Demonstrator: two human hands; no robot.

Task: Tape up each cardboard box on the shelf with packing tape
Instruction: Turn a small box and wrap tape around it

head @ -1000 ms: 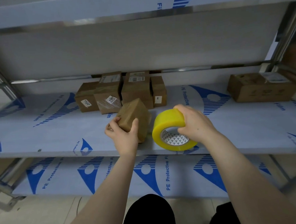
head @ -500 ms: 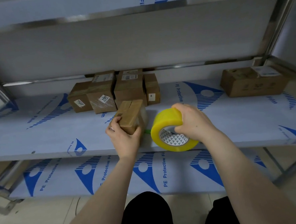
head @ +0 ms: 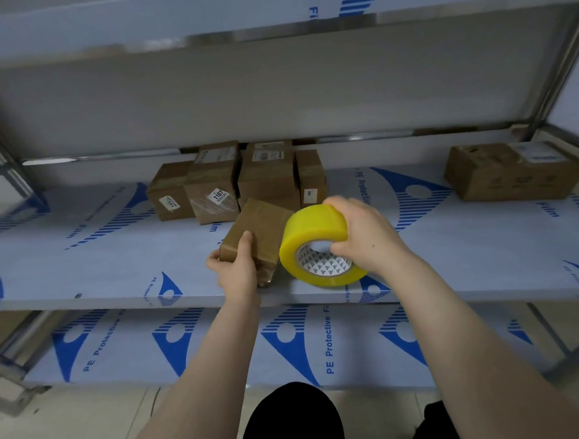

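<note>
Fingers (head: 245, 247) of the left hand (head: 235, 273) curl round the near end of a small cardboard box (head: 261, 227), bracing it on the shelf (head: 80, 259) near its front edge. The right hand (head: 367, 238) grips the yellow packing tape roll (head: 311, 241) by its rim, just beside the box, seemingly ready to draw tape across.

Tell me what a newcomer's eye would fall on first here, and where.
The bright yellow tape roll, gripped by the right hand, stands out at the front edge of the shelf. Just left of it, the left hand holds a small brown box. Behind them, a cluster of boxes sits at the back.
</note>
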